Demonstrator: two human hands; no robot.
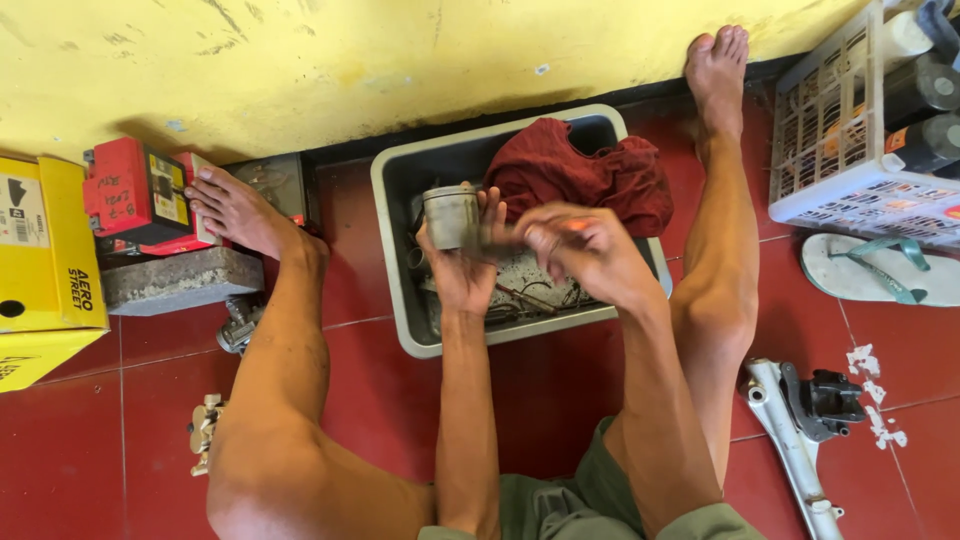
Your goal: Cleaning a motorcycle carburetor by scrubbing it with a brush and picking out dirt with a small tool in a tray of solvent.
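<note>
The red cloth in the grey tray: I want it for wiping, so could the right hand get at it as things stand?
Probably yes. The red cloth lies uncovered on the far side of the grey tray, just beyond the right hand, with nothing between them. The left hand holds the metal cylinder off to the side.

Floor (560, 400) is dark red tile with pale grout lines, running up to a yellow wall (350, 60). I'm sat on it, bare feet out toward the wall. Directly on the tiles: grey plastic tub (400, 250) between my legs, against the wall base. Yellow cardboard box (40, 260) far left, grey concrete block (180, 280) just beside it. Small metal parts (205, 430) by my left knee. White lattice crate (850, 150) top right, a white flip-flop with green straps (870, 270) just below it. Silver metal bracket with a black part on it (800, 420) by my right thigh. White flakes (875, 390) near that.
</note>
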